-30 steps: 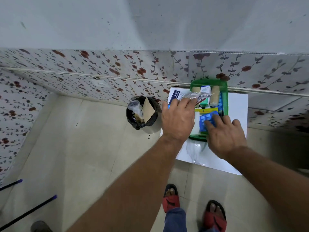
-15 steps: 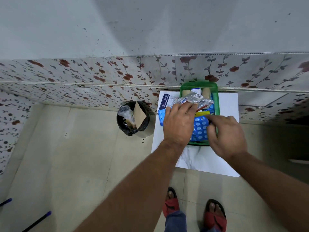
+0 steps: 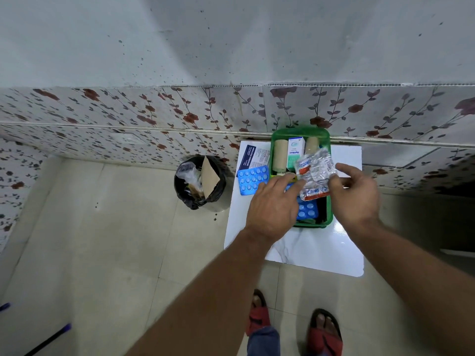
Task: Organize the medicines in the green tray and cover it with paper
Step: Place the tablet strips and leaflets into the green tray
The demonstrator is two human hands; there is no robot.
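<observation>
A green tray (image 3: 300, 132) stands on a small white table (image 3: 318, 250) against the wall. Inside it are two beige rolls (image 3: 279, 158), a white and green medicine box (image 3: 295, 150) and a blue blister pack (image 3: 307, 210). Above the tray, my left hand (image 3: 275, 206) and my right hand (image 3: 353, 196) both hold a bunch of silver pill strips (image 3: 317, 173) with red print. Another blue blister pack (image 3: 252, 179) lies on the table left of the tray, on a printed paper leaflet (image 3: 253, 155).
A black-lined waste bin (image 3: 203, 183) with cardboard and plastic in it stands on the floor left of the table. Floral wall tiles run behind the table. My feet in red sandals (image 3: 295, 327) are on the beige floor tiles below the table.
The silver strips have moved to the right over the tray. My right hand has left the blue pack in the tray and taken hold of the strips.
</observation>
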